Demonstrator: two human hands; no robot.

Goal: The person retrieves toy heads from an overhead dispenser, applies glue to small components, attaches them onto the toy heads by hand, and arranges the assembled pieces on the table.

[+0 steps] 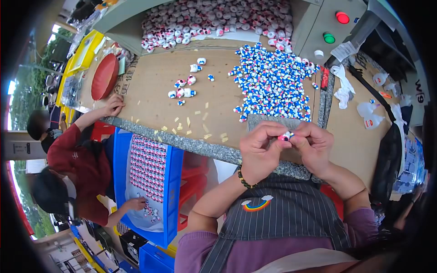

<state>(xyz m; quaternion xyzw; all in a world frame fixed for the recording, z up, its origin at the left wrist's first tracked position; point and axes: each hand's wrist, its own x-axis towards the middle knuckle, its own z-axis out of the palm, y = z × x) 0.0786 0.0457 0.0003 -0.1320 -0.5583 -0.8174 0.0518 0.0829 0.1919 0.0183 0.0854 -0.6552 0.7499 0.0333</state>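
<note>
Tiny fig (287, 136) pinched w/ both hands near front edge of desk (150, 86)
L to R: rowed figs (148, 161) in blue crate (172, 186), prob lined up to save space; loose figs (180, 92) + yellow bits (188, 122) scattered, no obvious order; left hand (259, 148) in a tight thumb-n-finger grip on tiny fig; blue/white heap (273, 82) just past it, prob parked there for quick reach; right hand (315, 144), same near-closed grip on tiny fig's other side, prob to steady it.
</note>
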